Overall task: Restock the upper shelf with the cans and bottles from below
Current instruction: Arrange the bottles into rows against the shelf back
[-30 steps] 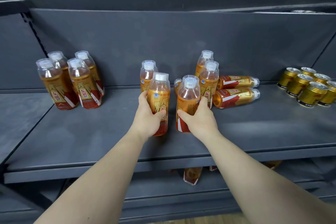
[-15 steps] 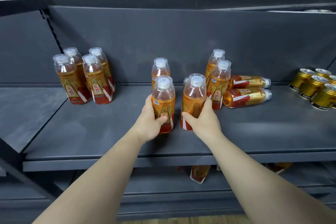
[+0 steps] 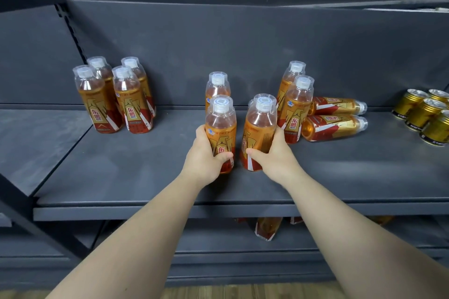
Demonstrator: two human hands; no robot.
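My left hand (image 3: 205, 156) grips an upright orange drink bottle (image 3: 220, 126) on the dark upper shelf (image 3: 121, 170). My right hand (image 3: 274, 155) grips a second upright bottle (image 3: 261, 124) beside it. Both bottles stand on the shelf board near its middle. Right behind them stand another bottle (image 3: 217, 87) and two more (image 3: 297, 102). Two bottles (image 3: 335, 116) lie on their side to the right. Several upright bottles (image 3: 114, 97) are grouped at the back left. Gold cans (image 3: 425, 114) sit at the far right.
Below the shelf's front lip, a bottle's bottom end (image 3: 267, 228) and other labels show on the lower shelf. A slanted dark upright (image 3: 29, 211) crosses the lower left. Wooden floor (image 3: 243, 292) shows at the bottom.
Both hands have pushed their bottles a little farther back on the shelf and set them upright. The view has shifted left, so the shelf contents appear farther right.
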